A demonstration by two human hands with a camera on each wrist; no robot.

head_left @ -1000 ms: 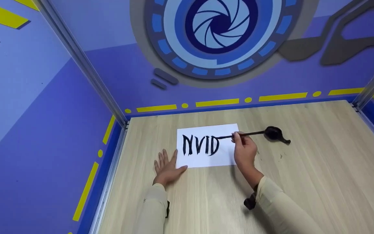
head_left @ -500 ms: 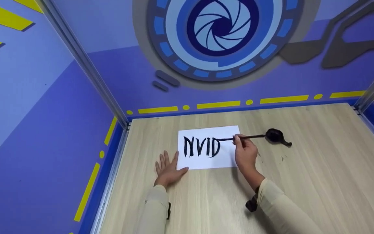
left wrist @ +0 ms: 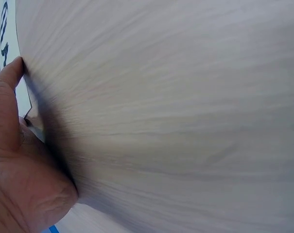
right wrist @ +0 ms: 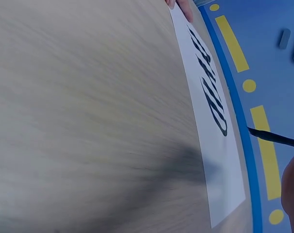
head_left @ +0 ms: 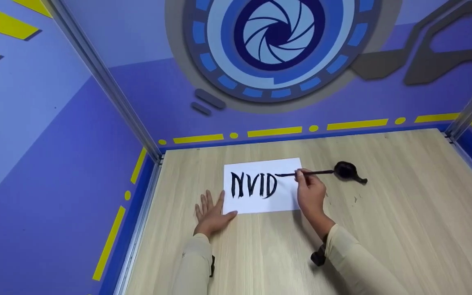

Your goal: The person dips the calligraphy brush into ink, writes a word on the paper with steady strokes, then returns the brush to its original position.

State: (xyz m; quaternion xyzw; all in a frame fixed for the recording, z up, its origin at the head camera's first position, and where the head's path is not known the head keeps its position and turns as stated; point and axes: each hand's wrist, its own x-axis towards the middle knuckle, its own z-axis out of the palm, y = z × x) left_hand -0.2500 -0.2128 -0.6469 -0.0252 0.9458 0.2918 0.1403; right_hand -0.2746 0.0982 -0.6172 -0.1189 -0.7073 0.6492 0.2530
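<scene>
A white sheet of paper (head_left: 260, 205) lies on the table, bearing the black painted letters NVID (head_left: 254, 185). My left hand (head_left: 212, 214) rests at its lower left corner, fingers spread and thumb on the paper's edge; the left wrist view shows the thumb (left wrist: 11, 73) close up. In my right hand (head_left: 311, 193) I pinch a thin dark brush (head_left: 320, 172) between thumb and fingers. It is nearly level, its dark tip (right wrist: 256, 132) pointing left near the top of the D. The right wrist view shows the tip raised above the sheet.
A black, rounded ink dish with a spout-like end (head_left: 346, 170) stands right of the paper, behind the brush's far end. Small dark marks (head_left: 357, 198) dot the wooden table (head_left: 260, 254) near it. Blue and purple panels (head_left: 137, 94) wall the table at the back and sides.
The view shifts slightly. Both hands, the paper and the brush keep nearly the same places; the brush tip sits a touch farther right of the D. No new stroke shows.
</scene>
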